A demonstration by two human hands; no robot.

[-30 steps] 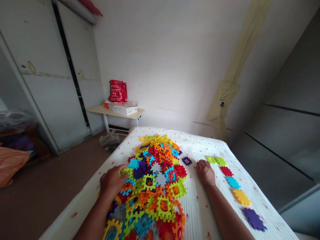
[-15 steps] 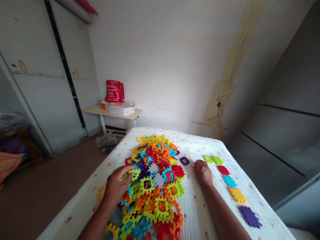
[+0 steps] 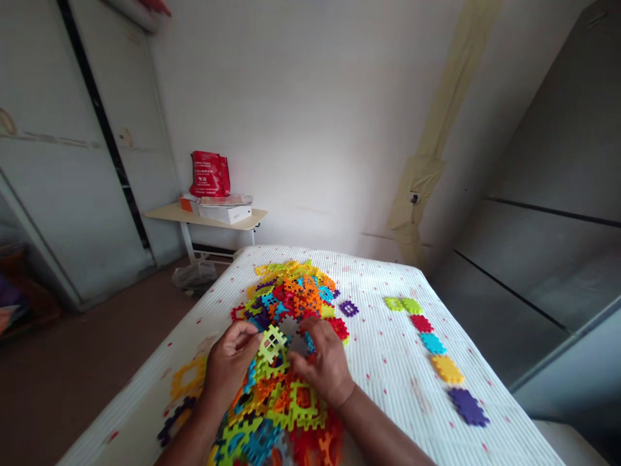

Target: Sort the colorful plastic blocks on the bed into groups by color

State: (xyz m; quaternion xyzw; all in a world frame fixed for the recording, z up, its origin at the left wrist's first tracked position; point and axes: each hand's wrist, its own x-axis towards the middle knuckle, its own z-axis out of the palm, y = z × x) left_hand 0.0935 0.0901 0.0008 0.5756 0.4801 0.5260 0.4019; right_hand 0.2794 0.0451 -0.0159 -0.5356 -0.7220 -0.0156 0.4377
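Green tile (image 3: pixel 272 343) above pile (image 3: pixel 310 301), pinched by my left hand (image 3: pixel 229 360). My right hand (image 3: pixel 326 364) close by, half open, gripping nothing visible. Six tiles (image 3: pixel 432 343) laid in bent line at right; most, I judge, remain in pile.

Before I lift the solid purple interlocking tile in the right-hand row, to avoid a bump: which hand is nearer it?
Right. The right hand is over the tile pile, left of the solid purple interlocking tile; the left hand is farther left, pinching a lime-green window tile.
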